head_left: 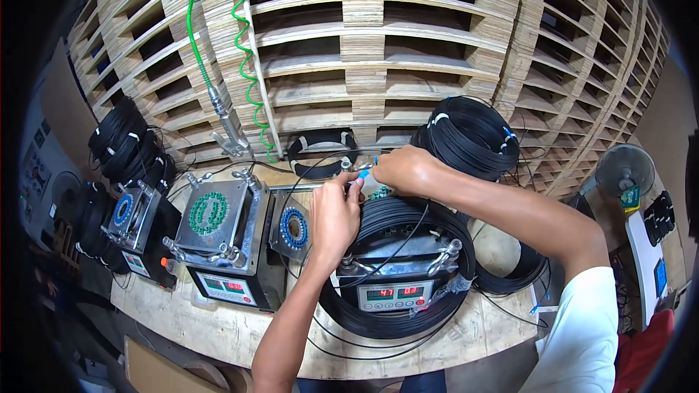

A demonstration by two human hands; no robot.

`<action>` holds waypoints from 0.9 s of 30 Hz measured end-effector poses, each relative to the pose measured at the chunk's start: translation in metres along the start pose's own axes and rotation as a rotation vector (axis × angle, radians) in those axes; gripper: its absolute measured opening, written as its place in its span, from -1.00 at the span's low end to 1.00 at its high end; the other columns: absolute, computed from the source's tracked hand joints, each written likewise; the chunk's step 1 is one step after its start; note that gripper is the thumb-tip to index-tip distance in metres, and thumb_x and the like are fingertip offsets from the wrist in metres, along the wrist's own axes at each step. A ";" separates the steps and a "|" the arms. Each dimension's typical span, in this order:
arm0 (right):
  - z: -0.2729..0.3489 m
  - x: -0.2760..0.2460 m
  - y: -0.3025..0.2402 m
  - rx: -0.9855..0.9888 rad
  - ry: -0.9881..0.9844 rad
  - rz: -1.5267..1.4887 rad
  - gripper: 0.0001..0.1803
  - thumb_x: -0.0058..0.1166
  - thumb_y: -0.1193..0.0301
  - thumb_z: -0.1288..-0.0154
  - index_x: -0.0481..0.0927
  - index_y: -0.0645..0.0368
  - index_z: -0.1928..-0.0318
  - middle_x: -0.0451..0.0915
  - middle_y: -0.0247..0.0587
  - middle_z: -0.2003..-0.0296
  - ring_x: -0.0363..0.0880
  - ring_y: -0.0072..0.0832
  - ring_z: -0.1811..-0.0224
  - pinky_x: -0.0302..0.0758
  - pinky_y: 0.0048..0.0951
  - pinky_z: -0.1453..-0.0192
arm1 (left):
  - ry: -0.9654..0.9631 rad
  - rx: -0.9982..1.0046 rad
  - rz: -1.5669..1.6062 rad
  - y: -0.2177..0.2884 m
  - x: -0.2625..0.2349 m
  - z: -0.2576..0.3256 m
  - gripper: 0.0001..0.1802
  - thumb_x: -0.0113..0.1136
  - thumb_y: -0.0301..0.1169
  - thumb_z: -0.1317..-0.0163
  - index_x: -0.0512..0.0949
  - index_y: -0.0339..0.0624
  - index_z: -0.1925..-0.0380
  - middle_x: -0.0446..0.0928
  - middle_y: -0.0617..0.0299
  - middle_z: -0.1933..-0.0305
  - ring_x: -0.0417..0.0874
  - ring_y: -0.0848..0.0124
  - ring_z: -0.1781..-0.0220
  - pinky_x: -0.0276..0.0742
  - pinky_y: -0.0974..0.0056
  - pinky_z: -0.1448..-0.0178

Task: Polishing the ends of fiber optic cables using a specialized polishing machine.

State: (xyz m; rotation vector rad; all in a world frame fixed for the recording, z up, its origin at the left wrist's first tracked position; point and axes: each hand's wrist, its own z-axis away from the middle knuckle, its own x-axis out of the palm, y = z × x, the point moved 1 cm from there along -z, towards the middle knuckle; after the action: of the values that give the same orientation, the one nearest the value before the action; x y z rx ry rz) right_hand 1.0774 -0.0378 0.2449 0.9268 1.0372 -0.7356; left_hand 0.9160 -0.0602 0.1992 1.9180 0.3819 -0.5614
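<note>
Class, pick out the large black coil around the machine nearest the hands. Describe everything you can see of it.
The black coil is a thick, round bundle of many thin, smooth, plastic-looking cables. It loops around the front machine, whose lit display shows through its opening. Its upper part crosses over the machine; its lower part lies in front. Crumpled clear wrapping clings to its lower right. Loose strands curve below it across the wooden tabletop. Whether the forearms touch it cannot be told.
</note>
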 end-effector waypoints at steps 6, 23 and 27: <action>0.012 0.012 0.027 0.085 -0.083 -0.505 -0.72 0.35 0.53 0.01 0.70 0.24 0.20 0.72 0.08 0.25 0.74 -0.05 0.24 0.69 -0.14 0.15 | -0.064 0.085 0.017 -0.005 0.004 -0.007 -0.72 0.19 -0.40 -0.40 0.66 -0.38 0.04 0.71 -0.03 0.44 0.76 0.28 0.41 0.57 0.23 0.26; 0.087 0.076 -0.014 0.194 0.695 -1.196 -0.60 -0.12 0.66 -0.31 0.52 0.27 -0.15 0.67 0.01 0.18 0.65 -0.38 0.21 0.53 -0.37 0.07 | -0.617 0.364 -0.083 0.008 -0.006 -0.070 -0.81 0.26 -0.51 -0.19 0.74 -0.33 0.23 0.70 -0.02 0.44 0.77 0.25 0.34 0.64 0.21 0.16; 0.088 0.074 -0.020 0.268 0.791 -1.222 -0.63 -0.16 0.67 -0.31 0.49 0.30 -0.11 0.67 -0.02 0.07 0.69 -0.35 0.17 0.55 -0.36 0.04 | -0.688 0.591 -0.334 0.017 0.002 -0.078 -0.86 0.29 -0.59 -0.12 0.73 -0.33 0.30 0.71 -0.05 0.37 0.77 0.12 0.28 0.67 0.17 0.13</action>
State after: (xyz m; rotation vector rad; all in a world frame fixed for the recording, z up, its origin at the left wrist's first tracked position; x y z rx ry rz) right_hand 1.1198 -0.1309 0.1889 0.7426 2.3137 -1.5923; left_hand 0.9423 0.0044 0.2379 2.0565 0.0805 -1.6387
